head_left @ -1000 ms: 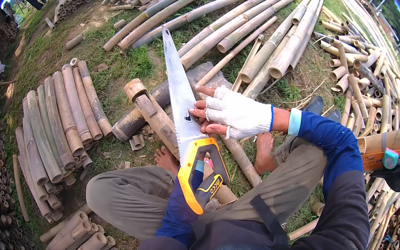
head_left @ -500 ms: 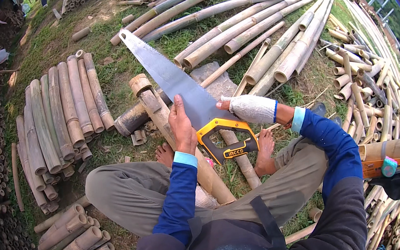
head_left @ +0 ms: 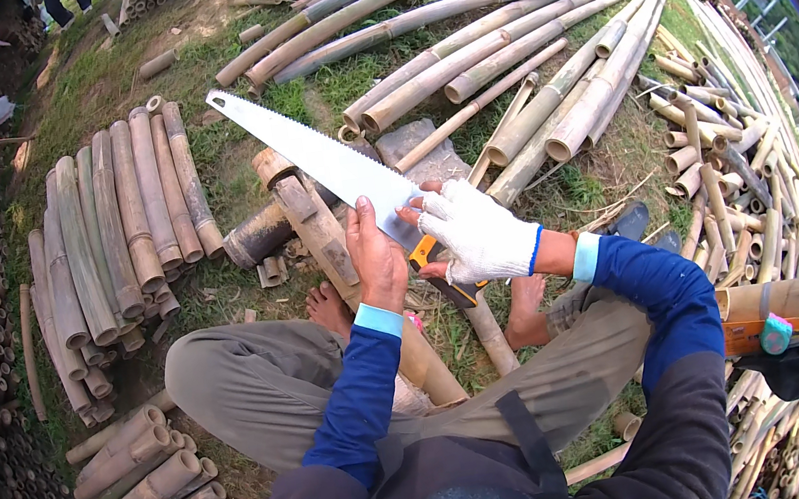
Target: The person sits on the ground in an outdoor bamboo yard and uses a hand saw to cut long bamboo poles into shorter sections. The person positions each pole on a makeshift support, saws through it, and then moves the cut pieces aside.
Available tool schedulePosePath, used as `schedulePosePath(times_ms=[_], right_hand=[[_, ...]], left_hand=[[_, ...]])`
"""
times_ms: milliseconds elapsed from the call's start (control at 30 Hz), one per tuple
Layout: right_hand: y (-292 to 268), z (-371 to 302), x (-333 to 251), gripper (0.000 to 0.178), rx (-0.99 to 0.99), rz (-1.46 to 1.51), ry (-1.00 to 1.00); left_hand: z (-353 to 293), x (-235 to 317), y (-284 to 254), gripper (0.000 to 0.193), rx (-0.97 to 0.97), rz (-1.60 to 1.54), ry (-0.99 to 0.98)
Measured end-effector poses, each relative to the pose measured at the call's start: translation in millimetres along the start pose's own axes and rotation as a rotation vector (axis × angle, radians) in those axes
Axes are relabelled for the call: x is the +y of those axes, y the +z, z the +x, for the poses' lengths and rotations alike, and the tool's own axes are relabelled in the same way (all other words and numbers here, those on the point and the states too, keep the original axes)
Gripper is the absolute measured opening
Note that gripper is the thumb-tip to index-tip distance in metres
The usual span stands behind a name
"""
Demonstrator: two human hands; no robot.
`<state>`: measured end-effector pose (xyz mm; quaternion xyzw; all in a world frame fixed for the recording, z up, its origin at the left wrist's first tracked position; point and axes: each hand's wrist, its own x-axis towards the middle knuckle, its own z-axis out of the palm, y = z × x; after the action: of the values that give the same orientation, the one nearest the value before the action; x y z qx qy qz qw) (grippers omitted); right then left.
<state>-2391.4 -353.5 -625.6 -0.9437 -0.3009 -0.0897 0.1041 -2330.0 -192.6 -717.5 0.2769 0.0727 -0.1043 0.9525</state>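
Handsaw held above a bamboo work site, seen from the worker's head. The handsaw (head_left: 322, 162) lies across the space between the worker's bent legs, its blade slanting up and to the left, its yellow-and-black handle (head_left: 426, 249) partly hidden. The bare left hand (head_left: 379, 262) is clamped on the blade close to the handle, thumb on the upper face. The right hand (head_left: 493, 227), in a white fingerless glove, is set just beside it, fingertips at the blade's base; whether it grips the handle cannot be told. Beneath the blade, a bamboo pole with a flattened face (head_left: 319, 235) slants across a dark, thick log (head_left: 259, 236), its near end between the worker's feet.

Progress, as judged from the layout: no cut is under way, since the saw appears raised off the bamboo and no length is clasped by the hands. Cutting seems well advanced at the left, where short lengths with open ends lie in an orderly row (head_left: 129, 225) and a lower stack (head_left: 156, 483). The long poles (head_left: 503, 39) beyond the log appear not to have been shortened to match; whether they are meant to be cannot be told.
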Motion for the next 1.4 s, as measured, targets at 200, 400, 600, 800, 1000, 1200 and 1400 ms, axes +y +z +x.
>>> schedulePosePath(times_ms=[200,400,600,800,1000,1200,1400], right_hand=[[7,-4,-12,0.095,-0.088,-0.075,0.098],[13,-11,-1,0.093,-0.165,-0.186,0.137],[-5,-2,26,0.087,-0.123,-0.350,0.138],[-23,-20,60,0.086,-0.141,-0.457,0.134],[-40,-58,103,0.097,-0.143,-0.464,0.146],[-51,-80,103,0.092,-0.188,-0.495,0.183],[-54,-77,94,0.098,-0.192,-0.523,0.138]], left_hand=[[-10,-6,12,0.035,0.016,-0.001,0.036],[2,2,-3,0.031,0.006,0.075,-0.079],[30,32,-33,0.032,0.139,0.021,-0.188],[48,45,-56,0.029,0.240,-0.055,-0.080],[73,65,-113,0.037,0.420,-0.132,0.057],[75,69,-123,0.036,0.403,-0.141,0.015],[83,60,-140,0.036,0.438,-0.118,0.077]])
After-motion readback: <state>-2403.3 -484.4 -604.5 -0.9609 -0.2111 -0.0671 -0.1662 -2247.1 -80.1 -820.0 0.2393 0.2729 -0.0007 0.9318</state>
